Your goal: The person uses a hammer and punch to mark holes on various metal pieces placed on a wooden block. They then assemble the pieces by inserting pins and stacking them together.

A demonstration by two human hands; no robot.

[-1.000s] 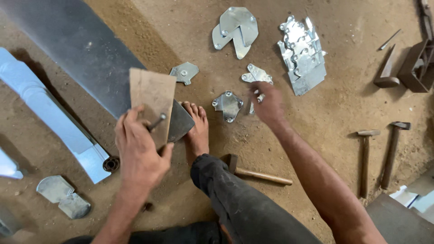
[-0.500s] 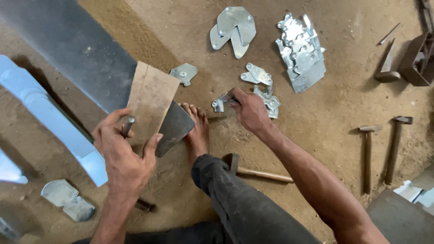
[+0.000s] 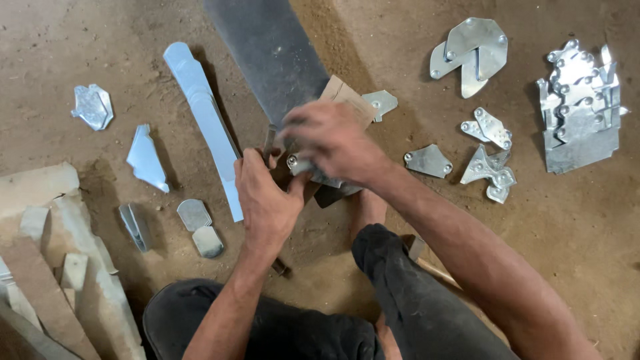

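From the head camera, both hands meet in the middle, just above the person's bare foot [image 3: 368,208]. The right hand [image 3: 333,143] is closed over a small shiny metal piece [image 3: 298,163] with a round rivet on it. The left hand [image 3: 263,197] is curled beside it, fingers bent around the near end of the same piece and a thin dark tool [image 3: 269,141] that pokes up. The metal piece sits right between the two hands, over the edge of a long dark metal sheet [image 3: 270,53] and a brown cardboard scrap [image 3: 347,97].

What could go wrong? I think the cut metal has sharp edges. If the piece slips while the hands squeeze it, it could cut a finger. The foot is bare and very close, so a dropped piece could land on the toes or scratch them.

More shiny cut pieces [image 3: 490,167] lie on the dirt floor [image 3: 100,40] to the right, and a big pile [image 3: 579,110] lies farther off. A long pale blue strip [image 3: 203,120] lies just left of the hands. A knee or elbow could bump these and get scraped.
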